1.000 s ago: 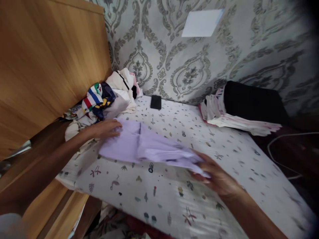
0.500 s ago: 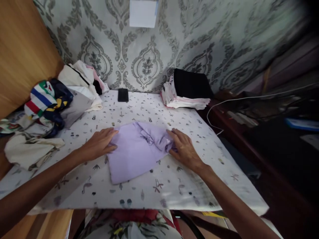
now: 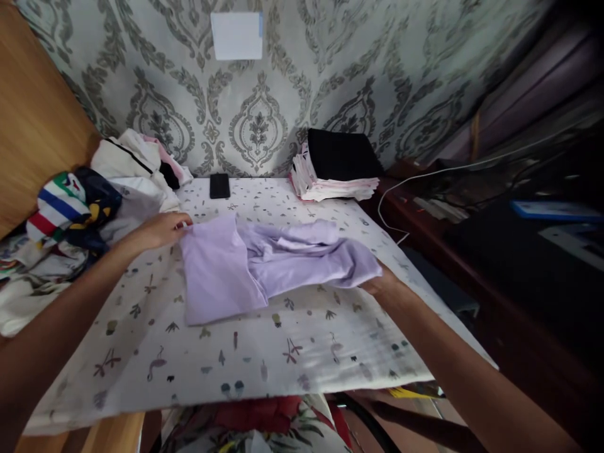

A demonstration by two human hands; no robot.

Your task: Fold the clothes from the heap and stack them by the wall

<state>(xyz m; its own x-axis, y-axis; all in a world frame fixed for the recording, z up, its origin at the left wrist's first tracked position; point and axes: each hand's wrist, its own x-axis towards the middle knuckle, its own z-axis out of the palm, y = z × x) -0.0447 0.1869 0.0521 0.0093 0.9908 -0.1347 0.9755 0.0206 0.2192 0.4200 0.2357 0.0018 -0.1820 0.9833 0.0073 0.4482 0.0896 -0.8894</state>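
A lavender garment point(image 3: 219, 267) lies on the table, its left part folded flat and its right part stretched out in loose wrinkles. At its upper left corner, my left hand point(image 3: 163, 229) pinches the edge between thumb and fingers. The right end is lifted a little over my right hand point(image 3: 376, 281), which holds it from beneath. Cloth covers most of the fingers on that side.
The table wears a white printed cloth point(image 3: 189, 371). Crumpled clothes point(image 3: 61, 207) are heaped at the left. A black phone-like object point(image 3: 219, 185) lies at the back, near a folded stack topped with black cloth point(image 3: 346, 154). A white cable point(image 3: 425, 173) runs along the right.
My right hand has moved right and drawn the bunched part of the garment out. My left hand has shifted to the upper left corner. The view has turned slightly to the right.
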